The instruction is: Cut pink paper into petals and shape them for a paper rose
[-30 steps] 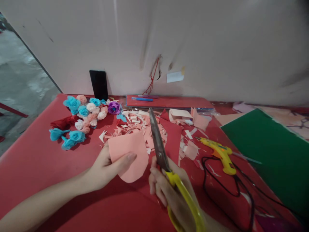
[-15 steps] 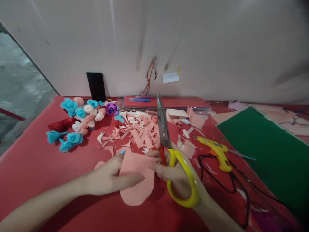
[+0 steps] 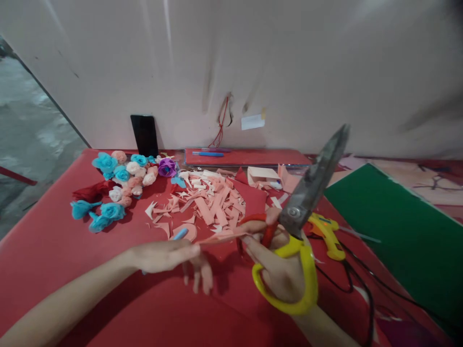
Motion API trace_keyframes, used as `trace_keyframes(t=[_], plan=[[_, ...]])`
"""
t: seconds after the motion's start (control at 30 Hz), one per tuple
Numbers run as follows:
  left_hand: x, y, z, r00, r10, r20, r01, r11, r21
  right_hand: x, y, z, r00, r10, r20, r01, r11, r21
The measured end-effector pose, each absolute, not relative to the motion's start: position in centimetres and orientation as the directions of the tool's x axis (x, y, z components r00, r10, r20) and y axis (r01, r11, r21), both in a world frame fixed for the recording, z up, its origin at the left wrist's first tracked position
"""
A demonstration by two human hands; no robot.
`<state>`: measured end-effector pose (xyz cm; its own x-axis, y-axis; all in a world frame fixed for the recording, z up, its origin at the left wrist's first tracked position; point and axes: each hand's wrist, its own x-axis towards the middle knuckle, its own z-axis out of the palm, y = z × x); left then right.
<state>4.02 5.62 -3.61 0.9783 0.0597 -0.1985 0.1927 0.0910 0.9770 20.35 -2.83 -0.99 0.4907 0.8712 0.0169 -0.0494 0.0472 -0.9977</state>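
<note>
My right hand (image 3: 282,274) has large scissors (image 3: 307,188) with yellow and red handles hooked on it, blades pointing up and right. Between its thumb and fingers it also grips a piece of pink paper (image 3: 224,237), which appears nearly edge-on. My left hand (image 3: 170,258) is at the paper's left end, one fingertip at its edge. Its other fingers hang down, apart and somewhat blurred. Partly hidden behind the left hand is a blue pen (image 3: 180,234). A rounded pink paper piece (image 3: 188,231) lies just beyond it.
Pink and white paper scraps (image 3: 213,202) are heaped mid-table. Paper flowers (image 3: 123,178) lie at left, before a phone (image 3: 144,135) leaning on the wall. On the right are a yellow glue gun (image 3: 329,236), its black cord and a green sheet (image 3: 394,231).
The pink paper has turned from facing me to nearly edge-on. My left hand has loosened from its face, and the scissors have swung right and tilted.
</note>
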Motion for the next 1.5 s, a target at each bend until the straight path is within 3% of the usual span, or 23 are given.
trace_keyframes(t=[0.1, 0.17, 0.23, 0.33, 0.4, 0.5, 0.6, 0.67, 0.77, 0.87, 0.93, 1.07, 1.23, 1.4, 1.5], plan=[[4.6, 5.7, -4.6, 0.987, 0.159, -0.005, -0.060, 0.402, 0.914, 20.0, -2.9, -0.6, 0.524, 0.845, 0.107, -0.004, 0.128, -0.992], [4.9, 5.5, -4.7, 0.963, 0.270, -0.009, -0.141, 0.531, 0.835, 19.9, -3.0, -0.3, 0.539, 0.830, 0.144, 0.021, 0.158, -0.987], [4.9, 5.2, -4.6, 0.917, 0.397, -0.027, -0.212, 0.544, 0.812, 19.8, -3.2, -0.2, 0.553, 0.825, 0.118, -0.004, 0.145, -0.989], [4.6, 4.4, -4.4, 0.773, 0.633, 0.055, -0.240, 0.211, 0.948, 19.7, -3.5, -0.3, 0.548, 0.836, -0.026, -0.189, 0.093, -0.978], [4.4, 3.7, -4.3, 0.691, 0.710, 0.138, -0.095, -0.100, 0.990, 19.5, -3.6, -0.4, 0.520, 0.839, -0.161, -0.331, 0.024, -0.943], [4.4, 2.9, -4.0, 0.696, 0.693, 0.190, 0.060, -0.319, 0.946, 18.8, -3.6, -1.1, 0.439, 0.841, -0.315, -0.471, -0.083, -0.878], [4.3, 2.7, -3.4, 0.701, 0.683, 0.205, 0.099, -0.378, 0.921, 18.2, -3.5, -2.3, 0.400, 0.860, -0.317, -0.529, -0.066, -0.846], [4.2, 2.9, -3.0, 0.674, 0.723, 0.152, 0.136, -0.325, 0.936, 18.1, -3.3, -3.0, 0.380, 0.871, -0.310, -0.550, -0.057, -0.833], [3.9, 3.4, -2.4, 0.662, 0.747, -0.051, 0.166, -0.080, 0.983, 18.5, -2.8, -3.7, 0.330, 0.894, -0.302, -0.554, -0.075, -0.829], [3.7, 3.8, -1.6, 0.697, 0.667, -0.264, 0.263, 0.105, 0.959, 19.1, -2.7, -3.8, 0.317, 0.910, -0.267, -0.497, -0.080, -0.864], [3.7, 3.9, -1.0, 0.719, 0.621, -0.311, 0.331, 0.088, 0.940, 19.4, -2.9, -3.6, 0.332, 0.912, -0.242, -0.435, -0.080, -0.897], [3.6, 3.8, -0.6, 0.782, 0.550, -0.293, 0.370, -0.031, 0.929, 19.8, -3.2, -3.4, 0.339, 0.921, -0.191, -0.288, -0.092, -0.953], [3.1, 4.0, -1.0, 0.675, 0.712, -0.194, 0.409, -0.141, 0.902, 19.7, -2.9, -3.1, 0.349, 0.898, -0.269, -0.244, -0.191, -0.951], [2.9, 4.4, -1.5, 0.676, 0.736, -0.024, 0.237, -0.187, 0.953, 19.1, -3.3, -2.2, 0.345, 0.902, -0.259, -0.221, -0.190, -0.957], [3.0, 4.1, -2.2, 0.651, 0.757, -0.058, 0.235, -0.128, 0.964, 19.1, -3.5, -2.0, 0.309, 0.914, -0.262, -0.271, -0.180, -0.946]])
